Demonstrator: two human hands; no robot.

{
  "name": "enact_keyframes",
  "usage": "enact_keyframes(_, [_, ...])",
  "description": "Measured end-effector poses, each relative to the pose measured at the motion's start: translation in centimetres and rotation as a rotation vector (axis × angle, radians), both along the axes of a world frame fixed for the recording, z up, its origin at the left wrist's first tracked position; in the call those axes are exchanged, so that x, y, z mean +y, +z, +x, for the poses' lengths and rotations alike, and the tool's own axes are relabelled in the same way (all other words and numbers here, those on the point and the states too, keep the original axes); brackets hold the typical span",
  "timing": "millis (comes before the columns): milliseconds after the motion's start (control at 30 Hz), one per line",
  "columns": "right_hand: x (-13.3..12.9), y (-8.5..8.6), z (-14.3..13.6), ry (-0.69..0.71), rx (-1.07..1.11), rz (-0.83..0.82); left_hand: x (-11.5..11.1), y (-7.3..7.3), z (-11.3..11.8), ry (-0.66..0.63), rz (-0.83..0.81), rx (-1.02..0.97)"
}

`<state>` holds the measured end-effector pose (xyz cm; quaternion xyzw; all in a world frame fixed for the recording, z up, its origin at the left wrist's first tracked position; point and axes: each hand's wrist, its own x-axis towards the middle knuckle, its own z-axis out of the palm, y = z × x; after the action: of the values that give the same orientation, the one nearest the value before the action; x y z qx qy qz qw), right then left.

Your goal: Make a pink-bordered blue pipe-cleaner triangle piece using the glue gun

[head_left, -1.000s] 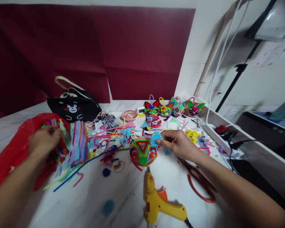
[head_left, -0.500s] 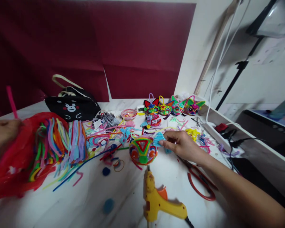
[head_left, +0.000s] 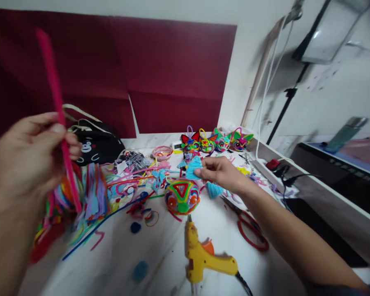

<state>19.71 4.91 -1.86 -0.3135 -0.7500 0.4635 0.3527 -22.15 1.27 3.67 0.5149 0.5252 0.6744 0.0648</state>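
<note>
- Your left hand, at the left of the view and raised above the table, pinches a bright pink pipe cleaner between thumb and fingers; the strip stands nearly upright, its top leaning to the left.
- Your right hand, reaching in from the right, grips a light-blue ribbed piece between thumb and fingertips, with little gap between them.
- In the middle of the white table, a round, multicolored face ornament with orange eyes and a green nose sits just below the ribbed piece in the view; whether the two touch, you cannot tell from this angle.
- A second blue ribbed piece lies under your right wrist, to the right of the ornament.
- In front of the ornament, a yellow glue gun lies with its nozzle pointing toward it; red-handled scissors rest to the right, near your forearm.
- Beyond your left hand, colorful pipe-cleaner bundles crowd the table's left side, before a black bag with a printed face.
- At the back, a row of four eared ornaments stands near the wall; a dark-blue disc and a lighter blue disc lie nearer you.
</note>
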Motion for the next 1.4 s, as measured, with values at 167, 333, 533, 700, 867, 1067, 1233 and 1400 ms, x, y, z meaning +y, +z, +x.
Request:
enact_keyframes(167, [0.4,2.4,-3.7,0.035,0.187,-0.139,-0.6,-1.7,15.2,-0.299,-0.163,-0.159])
enact_keyframes(333, [1.4,2.2,-6.4,0.035,0.28,-0.157,0.5,-4.7,18.1,-0.495,-0.347,-0.204])
enact_keyframes(533, [1.8,1.8,-7.0,0.04,0.269,-0.096,1.4,-5.8,18.4,-0.447,-0.329,-0.078])
enact_keyframes(700, [2.6,1.8,-6.6,-0.057,0.334,-0.104,1.2,-5.8,18.6,-0.492,-0.354,-0.075])
enact_keyframes(867, [3.5,1.2,-6.2,0.012,0.428,-0.243,0.8,-5.8,19.4,-0.631,-0.446,-0.047])
enact_keyframes(1067, [3.7,0.9,-5.9,-0.028,0.326,-0.257,0.8,-6.1,19.5,-0.728,-0.477,-0.038])
enact_keyframes(1233, [3.5,0.8,-6.1,-0.041,0.181,-0.193,0.8,-6.5,19.3,-0.757,-0.458,-0.017])
enact_keyframes(1400, [3.0,0.8,-6.5,0.011,0.293,-0.208,0.3,-6.4,19.5,-0.711,-0.523,-0.036])
